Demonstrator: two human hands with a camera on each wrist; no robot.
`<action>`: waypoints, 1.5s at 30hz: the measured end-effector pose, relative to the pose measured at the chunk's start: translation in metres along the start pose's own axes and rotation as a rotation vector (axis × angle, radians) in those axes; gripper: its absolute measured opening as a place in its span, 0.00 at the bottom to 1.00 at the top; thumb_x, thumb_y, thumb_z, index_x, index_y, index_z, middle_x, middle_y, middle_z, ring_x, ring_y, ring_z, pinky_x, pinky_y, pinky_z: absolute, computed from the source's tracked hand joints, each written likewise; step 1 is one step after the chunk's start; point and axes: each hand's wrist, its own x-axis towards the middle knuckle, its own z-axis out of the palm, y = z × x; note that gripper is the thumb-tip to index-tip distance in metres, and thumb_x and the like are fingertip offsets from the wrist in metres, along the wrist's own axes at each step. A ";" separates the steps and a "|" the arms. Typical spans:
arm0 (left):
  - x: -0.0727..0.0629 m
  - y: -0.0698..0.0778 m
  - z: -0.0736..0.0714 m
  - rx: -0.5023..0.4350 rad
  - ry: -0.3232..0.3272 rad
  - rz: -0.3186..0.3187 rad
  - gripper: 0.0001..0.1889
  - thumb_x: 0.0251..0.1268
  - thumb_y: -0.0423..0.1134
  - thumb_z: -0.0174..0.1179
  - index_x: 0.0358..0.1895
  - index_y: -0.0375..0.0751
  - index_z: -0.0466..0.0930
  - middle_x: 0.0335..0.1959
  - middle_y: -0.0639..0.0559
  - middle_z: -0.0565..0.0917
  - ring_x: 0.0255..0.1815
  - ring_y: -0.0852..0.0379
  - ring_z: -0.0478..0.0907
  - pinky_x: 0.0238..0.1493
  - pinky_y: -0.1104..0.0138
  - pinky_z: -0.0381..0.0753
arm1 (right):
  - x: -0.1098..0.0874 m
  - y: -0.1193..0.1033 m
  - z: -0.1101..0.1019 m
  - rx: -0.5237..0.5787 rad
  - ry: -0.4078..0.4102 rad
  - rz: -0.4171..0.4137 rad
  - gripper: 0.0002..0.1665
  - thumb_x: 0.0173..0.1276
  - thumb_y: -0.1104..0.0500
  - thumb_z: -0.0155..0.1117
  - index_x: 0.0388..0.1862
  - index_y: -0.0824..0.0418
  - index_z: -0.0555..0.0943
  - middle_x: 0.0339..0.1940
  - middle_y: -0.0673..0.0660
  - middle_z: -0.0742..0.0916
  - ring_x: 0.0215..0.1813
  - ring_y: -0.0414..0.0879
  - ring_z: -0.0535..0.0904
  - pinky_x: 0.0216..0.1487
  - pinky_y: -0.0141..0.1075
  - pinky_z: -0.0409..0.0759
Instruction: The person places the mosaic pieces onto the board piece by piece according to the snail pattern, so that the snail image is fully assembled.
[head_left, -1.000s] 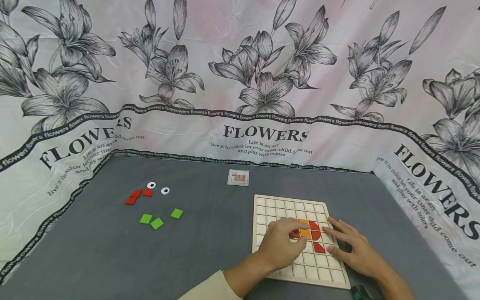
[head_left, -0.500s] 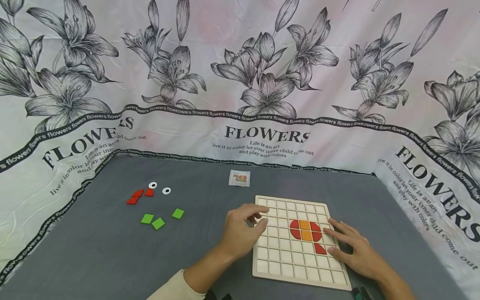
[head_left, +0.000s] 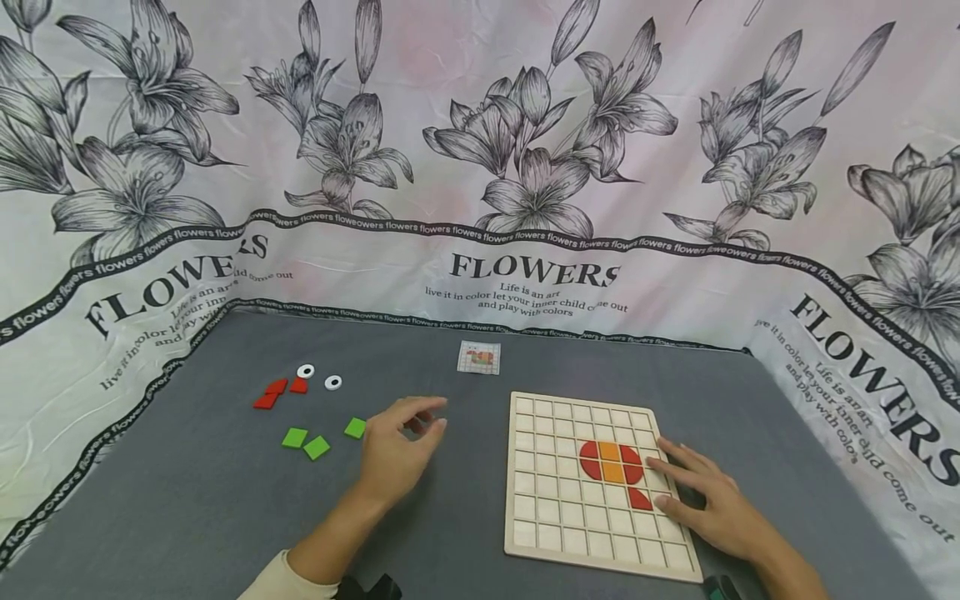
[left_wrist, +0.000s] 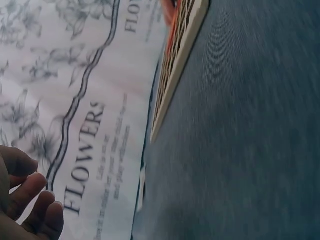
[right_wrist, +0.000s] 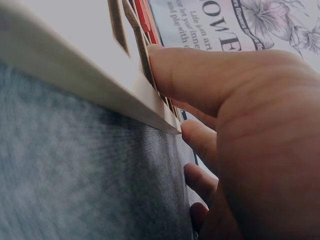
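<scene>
My left hand [head_left: 396,450] hovers over the grey table just right of the green squares [head_left: 317,447], its fingers loosely bent with nothing between them. A wooden grid board [head_left: 555,533] lies at the right. Set in its cells are two orange pieces [head_left: 611,462] flanked by red rounded pieces [head_left: 590,461], and a lone red quarter piece [head_left: 640,498] sits lower down. My right hand [head_left: 716,504] rests along the board's right side with fingers extended; in the right wrist view the thumb [right_wrist: 185,75] touches the board's edge [right_wrist: 125,95].
Red pieces [head_left: 266,401] and white rings with black centres [head_left: 333,382] lie at the back left of the grey table [head_left: 187,517]. A small picture card [head_left: 478,357] lies near the back edge. A flower-printed curtain [head_left: 525,287] rises behind and at both sides.
My left hand has left the board and moved left across the table towards the green squares, uncovering the red and orange pieces. The right hand has stayed at the board's side.
</scene>
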 end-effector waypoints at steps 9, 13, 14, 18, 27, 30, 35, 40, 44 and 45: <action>-0.005 -0.034 -0.035 0.089 0.142 -0.085 0.16 0.42 0.18 0.70 0.38 0.35 0.87 0.31 0.49 0.86 0.25 0.56 0.79 0.26 0.61 0.79 | -0.001 0.002 0.003 0.004 0.007 -0.009 0.28 0.63 0.57 0.68 0.64 0.54 0.78 0.72 0.45 0.67 0.67 0.74 0.56 0.47 0.72 0.53; -0.007 -0.043 -0.043 0.116 0.171 -0.167 0.15 0.44 0.20 0.70 0.39 0.35 0.87 0.31 0.45 0.85 0.24 0.54 0.78 0.26 0.65 0.77 | -0.002 0.002 0.004 0.009 0.007 0.001 0.28 0.64 0.57 0.68 0.64 0.55 0.78 0.72 0.52 0.68 0.67 0.74 0.56 0.48 0.72 0.53; -0.008 -0.045 -0.044 0.119 0.177 -0.188 0.15 0.45 0.20 0.69 0.39 0.34 0.87 0.30 0.44 0.85 0.24 0.53 0.78 0.26 0.66 0.77 | -0.001 0.002 0.004 0.008 0.004 0.005 0.28 0.64 0.57 0.68 0.64 0.55 0.78 0.72 0.53 0.68 0.67 0.74 0.56 0.48 0.72 0.52; -0.012 -0.052 -0.049 0.152 0.201 -0.270 0.15 0.45 0.20 0.69 0.40 0.34 0.87 0.30 0.43 0.84 0.25 0.46 0.77 0.27 0.71 0.74 | 0.000 0.001 0.004 0.005 0.005 0.005 0.28 0.64 0.56 0.68 0.64 0.55 0.77 0.72 0.55 0.68 0.67 0.73 0.56 0.47 0.73 0.52; -0.020 -0.066 -0.053 0.312 0.137 -0.338 0.18 0.45 0.24 0.71 0.45 0.34 0.85 0.35 0.42 0.85 0.28 0.48 0.79 0.32 0.58 0.77 | -0.001 0.002 0.002 0.003 0.004 0.000 0.28 0.64 0.57 0.68 0.63 0.57 0.78 0.71 0.57 0.69 0.67 0.74 0.56 0.48 0.73 0.52; -0.022 -0.070 -0.054 0.345 0.072 -0.380 0.20 0.46 0.25 0.71 0.47 0.32 0.84 0.38 0.40 0.85 0.32 0.47 0.81 0.36 0.54 0.78 | -0.001 0.003 0.002 0.001 -0.005 0.009 0.28 0.64 0.56 0.68 0.63 0.58 0.78 0.71 0.59 0.69 0.67 0.74 0.56 0.48 0.73 0.52; -0.022 -0.071 -0.056 0.371 -0.041 -0.404 0.21 0.49 0.25 0.69 0.51 0.29 0.80 0.41 0.37 0.82 0.39 0.41 0.79 0.42 0.51 0.77 | -0.001 0.003 0.002 0.000 -0.001 0.008 0.28 0.64 0.56 0.68 0.64 0.56 0.78 0.71 0.59 0.69 0.67 0.74 0.56 0.49 0.73 0.53; -0.022 -0.071 -0.057 0.378 -0.058 -0.371 0.21 0.47 0.22 0.68 0.50 0.30 0.81 0.40 0.39 0.83 0.41 0.40 0.77 0.44 0.49 0.74 | 0.000 0.003 0.003 0.008 0.004 -0.002 0.28 0.64 0.57 0.68 0.64 0.55 0.78 0.71 0.59 0.69 0.67 0.74 0.56 0.49 0.73 0.53; -0.022 -0.073 -0.058 0.375 -0.072 -0.327 0.23 0.45 0.21 0.68 0.50 0.31 0.81 0.40 0.40 0.84 0.43 0.38 0.76 0.46 0.47 0.72 | 0.000 0.003 0.003 0.006 0.010 -0.006 0.28 0.63 0.57 0.69 0.64 0.55 0.78 0.71 0.59 0.69 0.67 0.74 0.56 0.49 0.72 0.53; -0.022 -0.074 -0.058 0.378 -0.075 -0.315 0.23 0.45 0.21 0.68 0.50 0.31 0.81 0.40 0.39 0.84 0.43 0.37 0.76 0.47 0.46 0.72 | 0.000 0.002 0.003 0.004 0.010 -0.006 0.28 0.63 0.57 0.69 0.64 0.55 0.78 0.71 0.59 0.69 0.67 0.74 0.56 0.49 0.72 0.53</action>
